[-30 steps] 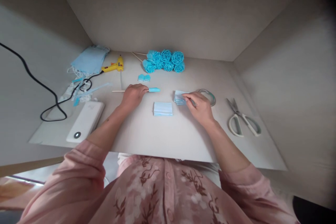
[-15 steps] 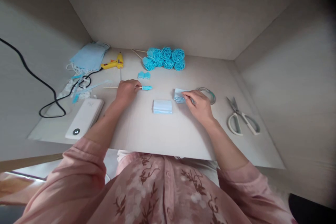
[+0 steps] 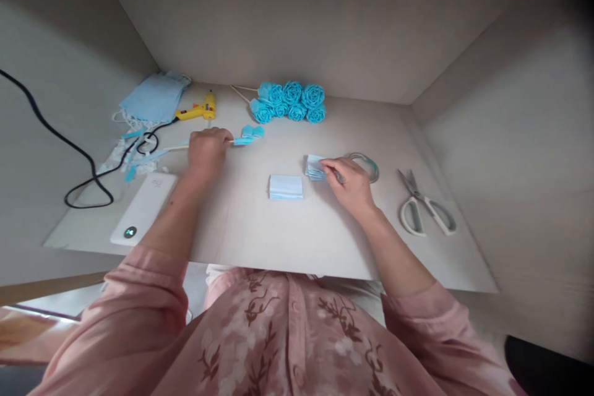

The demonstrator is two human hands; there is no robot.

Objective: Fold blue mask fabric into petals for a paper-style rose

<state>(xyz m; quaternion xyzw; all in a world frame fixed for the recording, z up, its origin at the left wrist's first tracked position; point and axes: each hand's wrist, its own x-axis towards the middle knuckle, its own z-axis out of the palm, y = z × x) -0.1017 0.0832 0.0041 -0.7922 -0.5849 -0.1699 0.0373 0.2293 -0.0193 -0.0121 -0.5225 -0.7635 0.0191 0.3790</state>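
Note:
My left hand (image 3: 210, 147) is closed round a thin wooden stick (image 3: 177, 148) that has blue material (image 3: 242, 142) wrapped at its right end. Just behind that wrapped tip lie small cut blue pieces (image 3: 253, 132). My right hand (image 3: 347, 180) pinches the edge of a small stack of folded pale blue pieces (image 3: 314, 167) on the table. Between the hands, nearer to me, another folded pale blue stack (image 3: 286, 187) lies flat. Behind my right hand is a coil of wire or tape (image 3: 370, 164), partly covered by the hand.
Several blue fabric roses (image 3: 292, 94) lie along the back wall. A yellow glue gun (image 3: 197, 111), face masks (image 3: 154, 98), scraps (image 3: 139, 148), a black cable (image 3: 78, 149) and a white power bank (image 3: 145, 207) are on the left. White-handled scissors (image 3: 420, 201) lie open on the right.
My left hand has moved left and away from me, carrying the stick, so its wrapped tip is now close to the cut blue pieces. My right hand stays at the stack.

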